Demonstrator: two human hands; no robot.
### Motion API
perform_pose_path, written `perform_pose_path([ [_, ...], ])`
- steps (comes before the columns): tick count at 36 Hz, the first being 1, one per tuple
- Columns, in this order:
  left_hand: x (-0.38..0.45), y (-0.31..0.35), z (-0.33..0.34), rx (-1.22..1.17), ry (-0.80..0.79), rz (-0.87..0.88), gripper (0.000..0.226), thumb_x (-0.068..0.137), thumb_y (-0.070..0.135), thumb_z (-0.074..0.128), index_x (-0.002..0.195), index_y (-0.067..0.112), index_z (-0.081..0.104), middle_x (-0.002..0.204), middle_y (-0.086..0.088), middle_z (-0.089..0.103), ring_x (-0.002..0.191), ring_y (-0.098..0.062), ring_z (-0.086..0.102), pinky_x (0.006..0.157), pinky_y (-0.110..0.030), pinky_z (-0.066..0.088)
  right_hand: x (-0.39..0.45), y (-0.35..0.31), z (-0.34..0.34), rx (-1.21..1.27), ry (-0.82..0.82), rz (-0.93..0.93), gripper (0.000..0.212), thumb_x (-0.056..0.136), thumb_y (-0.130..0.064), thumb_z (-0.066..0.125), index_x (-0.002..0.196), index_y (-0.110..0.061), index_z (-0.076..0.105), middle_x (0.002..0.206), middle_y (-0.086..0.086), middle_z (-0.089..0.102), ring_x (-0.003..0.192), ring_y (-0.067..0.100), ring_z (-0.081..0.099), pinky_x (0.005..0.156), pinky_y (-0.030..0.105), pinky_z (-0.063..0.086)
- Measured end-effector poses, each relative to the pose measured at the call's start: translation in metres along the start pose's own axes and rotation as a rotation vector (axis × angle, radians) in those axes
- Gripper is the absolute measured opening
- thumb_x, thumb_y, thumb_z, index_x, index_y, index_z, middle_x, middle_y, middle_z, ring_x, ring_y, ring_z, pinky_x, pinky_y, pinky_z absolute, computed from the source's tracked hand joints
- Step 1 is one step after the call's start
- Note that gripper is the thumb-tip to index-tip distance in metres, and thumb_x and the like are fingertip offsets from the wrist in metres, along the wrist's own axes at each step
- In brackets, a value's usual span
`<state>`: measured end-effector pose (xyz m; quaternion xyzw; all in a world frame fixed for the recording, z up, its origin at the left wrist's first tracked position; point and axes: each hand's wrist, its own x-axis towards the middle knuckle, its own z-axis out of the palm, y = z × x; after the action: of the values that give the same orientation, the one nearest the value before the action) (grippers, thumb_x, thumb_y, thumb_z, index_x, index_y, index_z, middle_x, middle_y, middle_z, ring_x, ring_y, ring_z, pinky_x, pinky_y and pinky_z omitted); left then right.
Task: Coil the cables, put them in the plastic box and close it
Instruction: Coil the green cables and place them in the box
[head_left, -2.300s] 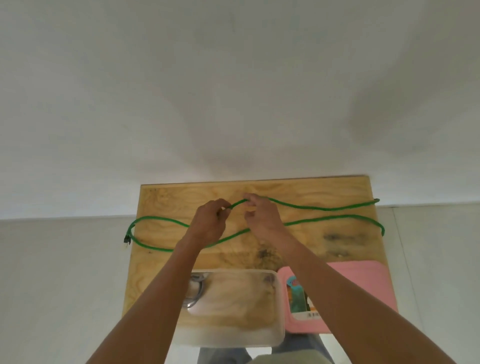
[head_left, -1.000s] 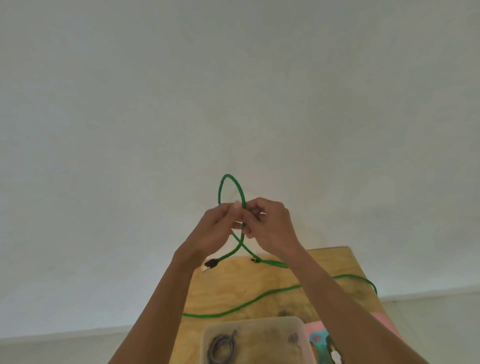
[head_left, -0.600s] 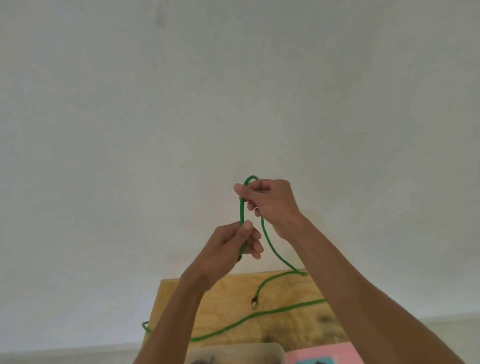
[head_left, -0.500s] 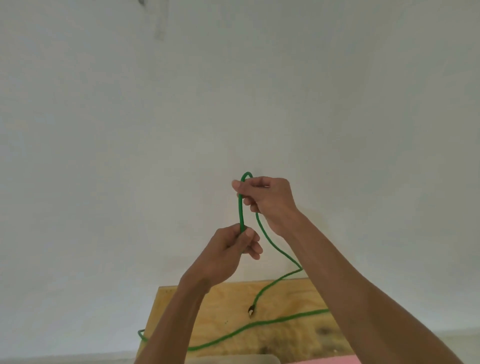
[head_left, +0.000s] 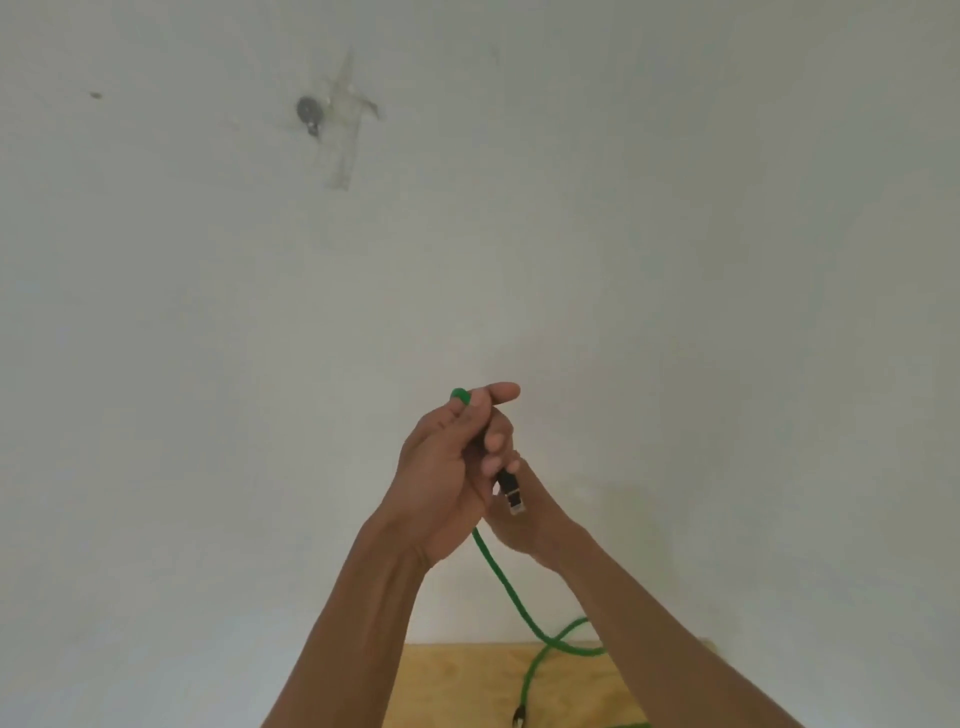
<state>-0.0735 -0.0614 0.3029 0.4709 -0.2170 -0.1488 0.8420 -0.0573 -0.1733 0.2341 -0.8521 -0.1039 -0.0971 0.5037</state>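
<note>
Both hands had risen and closed together since half a second earlier, and the plastic box had dropped out of view. The left hand (head_left: 441, 483) gripped the folded green cable (head_left: 506, 582), a bend showing above its fist. The right hand (head_left: 524, 514) sat behind it, its grip impossible to tell. One black connector (head_left: 510, 491) hung between them; another plug (head_left: 518, 718) dangled over the wooden table (head_left: 457, 686).
</note>
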Motion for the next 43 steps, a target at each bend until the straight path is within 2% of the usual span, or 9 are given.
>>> perform_pose_path([
  [5, 0.018, 0.009, -0.010, 0.107, 0.041, 0.053, 0.029, 0.106, 0.018, 0.041, 0.115, 0.002, 0.064, 0.072, -0.004, 0.059, 0.056, -0.014, 0.046, 0.070, -0.033, 0.040, -0.015, 0.011, 0.017, 0.271, 0.039, 0.111, 0.025, 0.101, -0.026, 0.053, 0.085, -0.009, 0.062, 0.063, -0.003, 0.064, 0.057, 0.013, 0.062, 0.068, 0.040, 0.058],
  [8, 0.028, 0.009, -0.021, 0.239, 0.094, 0.088, 0.029, 0.107, 0.018, 0.040, 0.113, 0.005, 0.065, 0.071, -0.002, 0.062, 0.058, -0.013, 0.047, 0.072, -0.033, 0.040, -0.022, 0.009, 0.021, 0.380, 0.097, 0.099, 0.015, 0.100, -0.032, 0.055, 0.099, -0.025, 0.068, 0.061, -0.001, 0.056, 0.048, 0.009, 0.047, 0.047, 0.023, 0.043],
  [11, 0.036, 0.005, -0.032, 0.423, 0.135, 0.127, 0.029, 0.108, 0.019, 0.038, 0.111, 0.010, 0.066, 0.069, 0.001, 0.061, 0.059, -0.013, 0.047, 0.069, -0.033, 0.040, -0.025, 0.009, 0.025, 0.249, 0.160, 0.056, 0.020, 0.101, -0.032, 0.054, 0.108, -0.024, 0.070, 0.060, -0.006, 0.059, 0.044, 0.002, 0.045, 0.050, 0.016, 0.037],
  [15, 0.038, -0.004, -0.046, 0.670, 0.127, 0.189, 0.028, 0.108, 0.021, 0.039, 0.112, 0.013, 0.066, 0.069, 0.002, 0.059, 0.062, -0.013, 0.046, 0.063, -0.028, 0.042, -0.030, 0.002, 0.023, 0.103, 0.205, 0.046, 0.022, 0.099, -0.032, 0.057, 0.095, -0.017, 0.073, 0.065, -0.005, 0.069, 0.044, 0.002, 0.052, 0.050, 0.011, 0.038],
  [24, 0.034, -0.022, -0.083, 1.072, -0.017, 0.089, 0.025, 0.107, 0.018, 0.041, 0.094, 0.019, 0.063, 0.074, 0.005, 0.065, 0.066, -0.008, 0.054, 0.070, -0.028, 0.048, -0.012, -0.011, -0.039, -0.402, 0.071, -0.063, 0.016, 0.084, -0.034, 0.066, 0.098, -0.039, 0.071, 0.085, -0.023, 0.066, 0.061, -0.004, 0.054, 0.075, 0.028, 0.053],
  [29, 0.022, -0.026, -0.075, 0.983, -0.086, -0.063, 0.045, 0.108, 0.036, 0.029, 0.088, 0.007, 0.057, 0.074, -0.009, 0.066, 0.064, -0.014, 0.055, 0.065, -0.026, 0.043, 0.007, -0.025, -0.060, -0.175, -0.008, -0.209, 0.018, 0.082, -0.017, 0.079, 0.085, -0.034, 0.074, 0.081, -0.013, 0.075, 0.064, 0.013, 0.062, 0.070, 0.029, 0.055],
  [33, 0.010, -0.026, -0.062, 0.658, -0.107, -0.164, 0.062, 0.105, 0.052, 0.020, 0.088, 0.009, 0.061, 0.067, -0.011, 0.055, 0.064, -0.024, 0.046, 0.068, -0.036, 0.041, 0.021, -0.027, -0.067, -0.004, 0.017, -0.232, 0.015, 0.075, -0.010, 0.084, 0.087, -0.009, 0.076, 0.082, 0.002, 0.076, 0.080, 0.015, 0.071, 0.074, 0.026, 0.056],
  [40, 0.004, -0.019, -0.040, 0.202, -0.181, -0.241, 0.050, 0.103, 0.047, 0.036, 0.084, 0.008, 0.061, 0.059, -0.010, 0.044, 0.055, -0.021, 0.041, 0.063, -0.033, 0.043, 0.030, -0.012, -0.064, 0.424, 0.013, -0.169, 0.016, 0.077, -0.007, 0.082, 0.091, 0.000, 0.075, 0.089, 0.024, 0.069, 0.085, 0.030, 0.066, 0.087, 0.044, 0.054],
  [43, 0.006, -0.018, -0.036, 0.086, -0.262, -0.212, 0.039, 0.103, 0.039, 0.043, 0.087, 0.009, 0.061, 0.061, -0.008, 0.046, 0.056, -0.019, 0.043, 0.065, -0.033, 0.044, 0.025, -0.008, -0.055, 0.577, 0.006, -0.116, 0.018, 0.083, -0.017, 0.072, 0.092, -0.001, 0.074, 0.089, 0.021, 0.067, 0.082, 0.025, 0.067, 0.080, 0.033, 0.055],
])
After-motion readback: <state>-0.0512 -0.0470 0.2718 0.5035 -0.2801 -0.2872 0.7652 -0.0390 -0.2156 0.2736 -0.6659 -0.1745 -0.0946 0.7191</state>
